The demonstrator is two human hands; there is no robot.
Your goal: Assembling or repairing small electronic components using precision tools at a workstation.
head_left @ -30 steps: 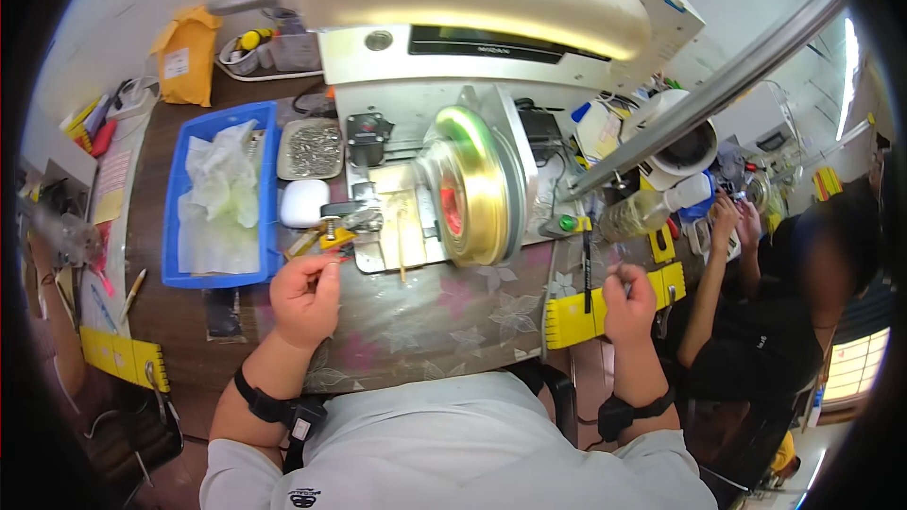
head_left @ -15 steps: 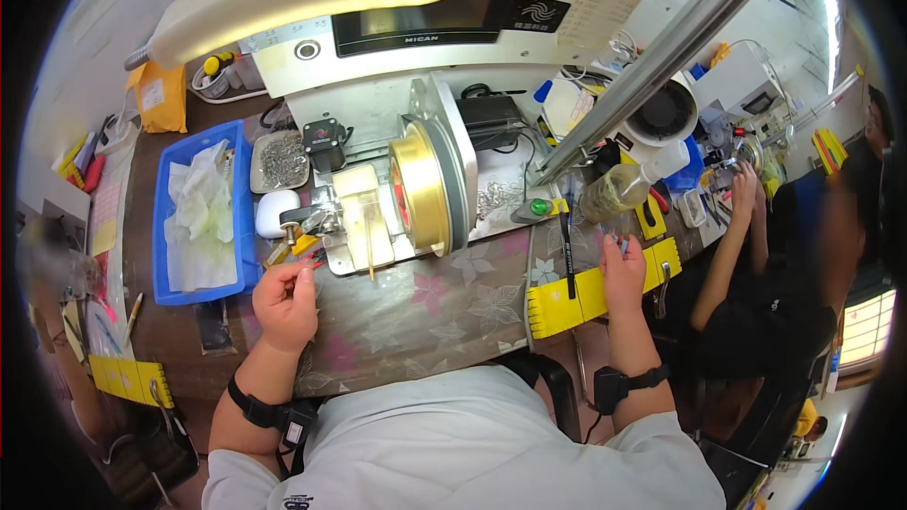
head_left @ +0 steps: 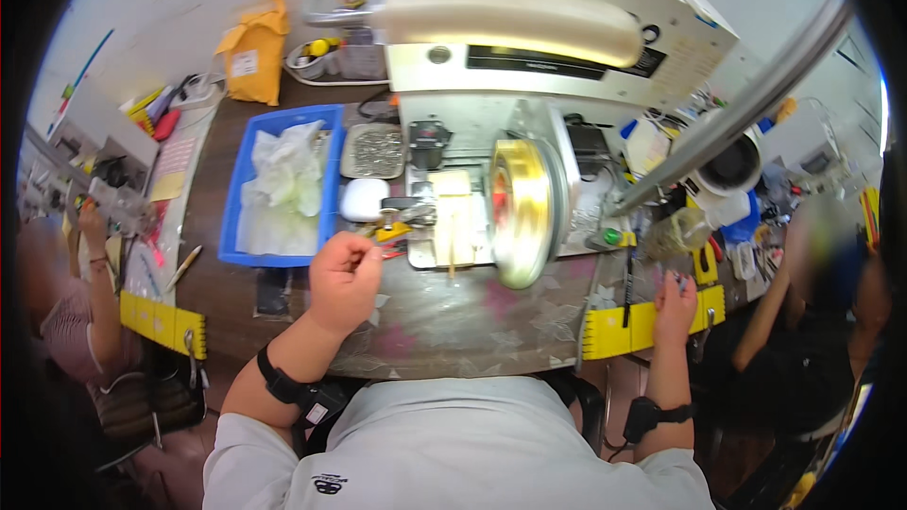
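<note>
My left hand [head_left: 345, 283] is closed in a pinch at the bench's front, beside a small machine with a gold-rimmed wheel [head_left: 515, 212]. Whatever its fingertips hold is too small to make out. Just past those fingers are a metal holder [head_left: 404, 203] and a yellow piece [head_left: 393, 232]. My right hand [head_left: 675, 310] is closed above a yellow ruler-like strip [head_left: 652, 325] on the bench edge. A small bluish thing shows at its fingertips, its kind unclear. Near that hand stands a clear bottle [head_left: 675, 231], and a black pen-like stick [head_left: 628, 291] lies across the strip.
A blue tray [head_left: 227, 246] holding crumpled white paper sits left of the machine, beside a dish of small metal parts [head_left: 373, 151] and a white case [head_left: 365, 198]. A slanted metal post [head_left: 746, 99] rises at right. Other people work at both sides.
The view has turned left, so the bench appears further right. My left hand stays pinched near the machine; my right hand stays closed over the yellow strip.
</note>
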